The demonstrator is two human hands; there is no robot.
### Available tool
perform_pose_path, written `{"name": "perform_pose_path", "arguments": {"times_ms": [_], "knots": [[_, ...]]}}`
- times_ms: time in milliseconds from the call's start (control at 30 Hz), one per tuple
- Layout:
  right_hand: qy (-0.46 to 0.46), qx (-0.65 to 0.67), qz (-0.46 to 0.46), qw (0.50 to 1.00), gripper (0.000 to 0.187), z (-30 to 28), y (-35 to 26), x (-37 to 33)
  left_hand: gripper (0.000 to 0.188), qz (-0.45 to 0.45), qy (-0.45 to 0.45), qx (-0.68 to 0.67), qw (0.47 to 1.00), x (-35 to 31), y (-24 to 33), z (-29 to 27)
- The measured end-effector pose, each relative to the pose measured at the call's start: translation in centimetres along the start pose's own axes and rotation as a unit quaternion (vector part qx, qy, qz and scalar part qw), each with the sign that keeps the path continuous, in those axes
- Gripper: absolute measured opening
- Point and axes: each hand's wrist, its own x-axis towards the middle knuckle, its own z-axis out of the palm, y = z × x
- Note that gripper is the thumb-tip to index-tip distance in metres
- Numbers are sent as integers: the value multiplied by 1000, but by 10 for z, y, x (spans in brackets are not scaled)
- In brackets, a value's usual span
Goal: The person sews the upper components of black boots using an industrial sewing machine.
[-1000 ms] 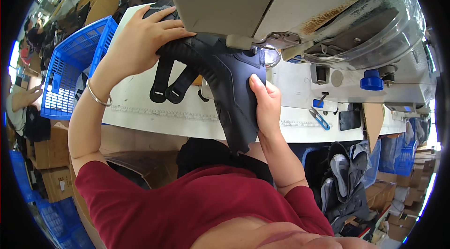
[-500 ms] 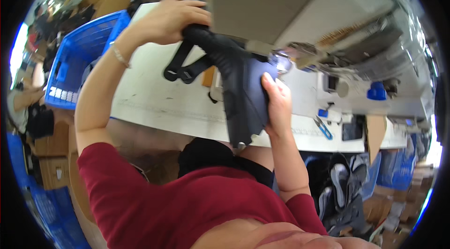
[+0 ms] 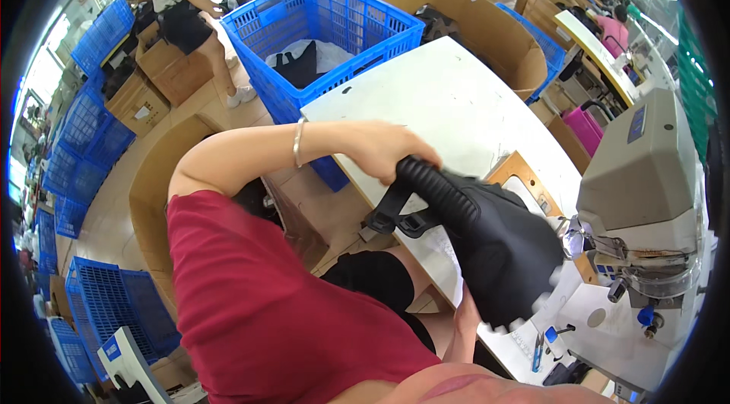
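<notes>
Your left hand (image 3: 388,149) grips the ribbed upper end of the black piece (image 3: 487,240), fingers curled tight around it. The piece runs long from that hand down-right toward the sewing machine (image 3: 646,191), above the table (image 3: 449,100). Your right hand (image 3: 465,320) is under it; I cannot tell its fingers. It is dark, padded, with straps (image 3: 395,214).

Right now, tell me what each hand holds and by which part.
The left hand grips the black padded fabric piece with straps by its ribbed upper edge. The right hand sits under its lower end, mostly hidden.
</notes>
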Motion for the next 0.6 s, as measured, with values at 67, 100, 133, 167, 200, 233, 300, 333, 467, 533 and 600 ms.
{"name": "perform_pose_path", "arguments": {"times_ms": [67,100,133,167,200,233,300,333,467,533,600], "knots": [[-60,-36,-24,997,40,12,6,-4,78,-107,-98,-142,979,-25,2,2],[-86,-56,-40,994,42,17,7,-4,73,-139,-150,-263,943,-31,-8,10],[-161,-118,-92,976,53,15,4,12,72,-123,-158,-364,910,-39,-23,29],[-230,-151,-98,957,46,13,-3,23,70,-102,-169,-459,866,-44,-33,46],[-279,-184,-71,940,44,9,-7,36,69,-155,-214,-519,813,-48,-31,51],[-327,-216,-43,919,41,6,-12,47,67,-206,-256,-574,750,-51,-29,57],[-355,-228,-66,905,38,10,-25,47,56,-194,-256,-605,729,-51,-31,67],[-317,-182,-20,931,37,11,-30,41,52,-190,-246,-487,816,-47,-36,60],[-286,-197,70,935,34,12,-63,33,41,44,266,81,960,-26,-31,6],[-302,-258,44,917,25,24,-74,30,34,221,276,53,934,2,35,-9],[-364,-334,22,869,33,29,-78,25,26,288,116,-21,950,27,85,10]]}}
